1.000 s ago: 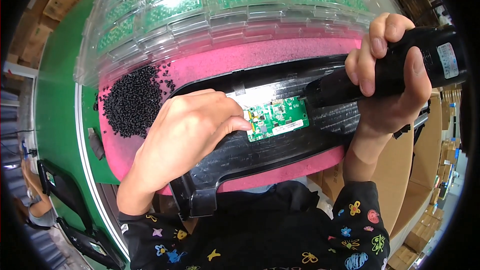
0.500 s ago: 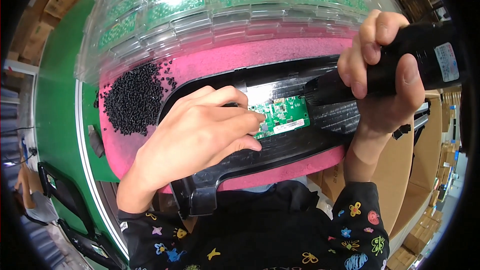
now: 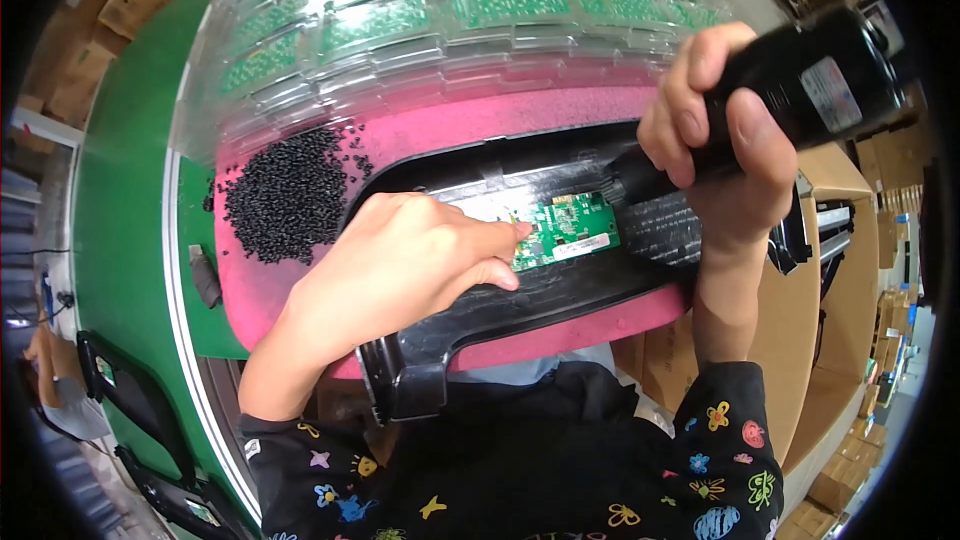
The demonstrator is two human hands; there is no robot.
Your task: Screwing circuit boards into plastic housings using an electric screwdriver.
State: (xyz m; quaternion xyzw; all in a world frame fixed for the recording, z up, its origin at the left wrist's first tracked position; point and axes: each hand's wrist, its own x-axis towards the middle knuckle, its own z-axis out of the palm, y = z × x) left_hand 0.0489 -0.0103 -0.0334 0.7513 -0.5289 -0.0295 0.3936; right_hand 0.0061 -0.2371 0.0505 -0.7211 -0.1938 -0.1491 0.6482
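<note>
Wrapping your right fingers around the driver, you rest slightly spread left fingers on the board, probably light, stiff, fragile and best held by its edges, inside the shell.

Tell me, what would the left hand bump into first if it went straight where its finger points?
The left hand would probably meet the green board first: its fingertip looks on or just above it; depth is unclear.
</note>
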